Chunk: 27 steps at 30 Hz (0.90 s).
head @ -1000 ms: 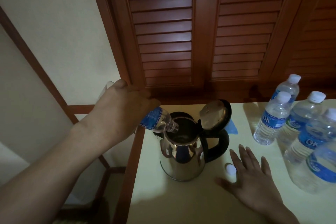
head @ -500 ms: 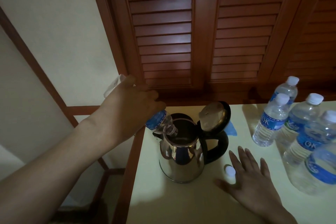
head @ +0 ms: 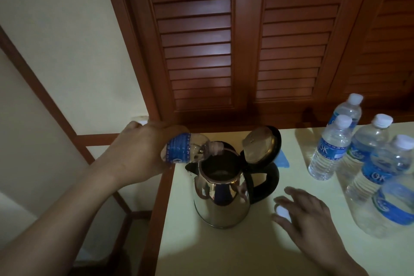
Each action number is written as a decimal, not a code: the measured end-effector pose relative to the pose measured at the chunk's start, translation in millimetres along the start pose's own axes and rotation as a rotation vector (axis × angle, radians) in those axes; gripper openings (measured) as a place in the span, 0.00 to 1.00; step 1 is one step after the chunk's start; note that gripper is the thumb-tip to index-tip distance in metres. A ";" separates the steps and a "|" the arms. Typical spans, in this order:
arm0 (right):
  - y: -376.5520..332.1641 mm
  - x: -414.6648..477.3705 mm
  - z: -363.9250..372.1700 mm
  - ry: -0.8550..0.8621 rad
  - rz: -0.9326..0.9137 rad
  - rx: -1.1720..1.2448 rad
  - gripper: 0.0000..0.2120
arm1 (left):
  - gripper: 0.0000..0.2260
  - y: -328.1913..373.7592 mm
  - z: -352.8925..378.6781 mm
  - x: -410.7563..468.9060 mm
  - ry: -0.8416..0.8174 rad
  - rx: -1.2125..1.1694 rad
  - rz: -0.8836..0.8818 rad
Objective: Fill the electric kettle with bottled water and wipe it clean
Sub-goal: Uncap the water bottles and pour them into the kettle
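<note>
Head view, step: filling; left hand [head: 143,152] has its fingers wrapped round the tipped bottle [head: 186,149], neck over the open kettle [head: 224,192] on the table [head: 246,253].
Right hand [head: 313,219]: fingers spread flat, holding nothing, white cap [head: 282,211] beneath.
Contents: kettle interior dark, level unclear; five spare bottles [head: 329,152] capped, apparently full.
Next: likely empty, recap, then wipe.

- One electric kettle [head: 221,197] — lid up.
- Six water bottles: one tipped bottle [head: 183,149], five standing bottles [head: 328,152] on the surface.
- One loose white cap [head: 282,210].
- Two hands: left hand [head: 143,150], right hand [head: 311,215].
</note>
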State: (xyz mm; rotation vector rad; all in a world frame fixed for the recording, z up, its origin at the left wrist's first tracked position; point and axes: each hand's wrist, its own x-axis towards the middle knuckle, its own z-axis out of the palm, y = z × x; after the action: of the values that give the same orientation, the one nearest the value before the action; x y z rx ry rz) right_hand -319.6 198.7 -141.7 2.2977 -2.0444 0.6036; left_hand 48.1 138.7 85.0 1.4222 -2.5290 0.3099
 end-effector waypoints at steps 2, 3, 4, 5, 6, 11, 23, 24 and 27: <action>0.2 3.1 0.8 0.043 -0.033 0.022 0.23 | 0.33 0.2 8.5 -2.9 0.011 -0.107 -0.068; -0.2 5.3 0.0 0.039 -0.037 0.056 0.22 | 0.33 0.7 12.7 -4.7 0.027 -0.160 -0.099; -0.8 7.4 -1.6 0.029 -0.039 0.113 0.22 | 0.33 1.7 16.0 -6.2 0.039 -0.222 -0.133; -1.9 9.9 -5.0 0.028 -0.035 0.194 0.22 | 0.32 2.9 18.8 -8.1 0.047 -0.296 -0.169; -4.3 13.2 -12.1 0.052 -0.018 0.284 0.21 | 0.32 4.7 20.7 -9.6 0.054 -0.365 -0.199; -21.8 50.7 -92.6 0.414 0.100 0.435 0.13 | 0.31 16.3 20.2 -11.8 0.125 -0.600 -0.277; -137.9 148.3 -279.5 0.101 -0.453 0.520 0.19 | 0.29 57.9 -14.2 11.7 0.254 -0.812 -0.253; -141.3 154.3 -282.8 0.071 -0.483 0.511 0.20 | 0.29 58.9 -16.2 12.4 0.258 -0.819 -0.253; -146.0 166.4 -289.9 -0.008 -0.549 0.470 0.20 | 0.29 57.8 -19.9 12.6 0.264 -0.832 -0.264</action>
State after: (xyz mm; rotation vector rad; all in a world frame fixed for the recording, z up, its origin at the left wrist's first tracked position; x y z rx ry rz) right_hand -247.7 135.9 210.3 2.9297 -1.2532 1.1086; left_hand -6.1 163.6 103.4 1.2203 -1.8557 -0.5112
